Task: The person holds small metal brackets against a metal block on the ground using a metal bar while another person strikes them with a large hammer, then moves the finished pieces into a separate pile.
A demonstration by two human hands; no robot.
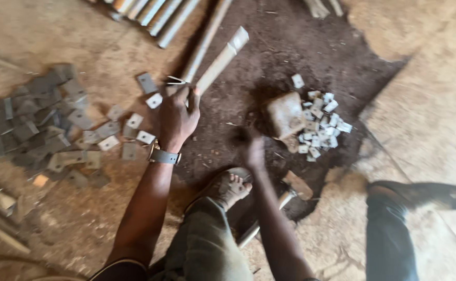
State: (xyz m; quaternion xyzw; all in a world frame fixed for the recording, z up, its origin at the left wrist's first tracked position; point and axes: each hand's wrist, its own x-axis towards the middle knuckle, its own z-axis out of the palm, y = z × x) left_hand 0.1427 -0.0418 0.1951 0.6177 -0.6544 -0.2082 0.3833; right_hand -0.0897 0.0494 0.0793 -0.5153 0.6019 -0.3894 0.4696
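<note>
Two hands apart: left (176,119) clamped on a metal tube (218,61), right (255,152) blurred, grip perhaps empty.

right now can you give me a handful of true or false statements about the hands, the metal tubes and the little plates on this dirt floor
1. The left hand grips the near end of a long pale metal tube. True.
2. A grey wristwatch sits on the right wrist. False: it is on the left wrist.
3. A heap of small light square metal plates lies beside a pale stone block. True.
4. The right hand holds a hammer raised high. False: it is blurred, low near the ground, and nothing can be made out in it.
5. The flat grey rectangular metal plates lie to the right of the block. False: they are spread far left.
</note>
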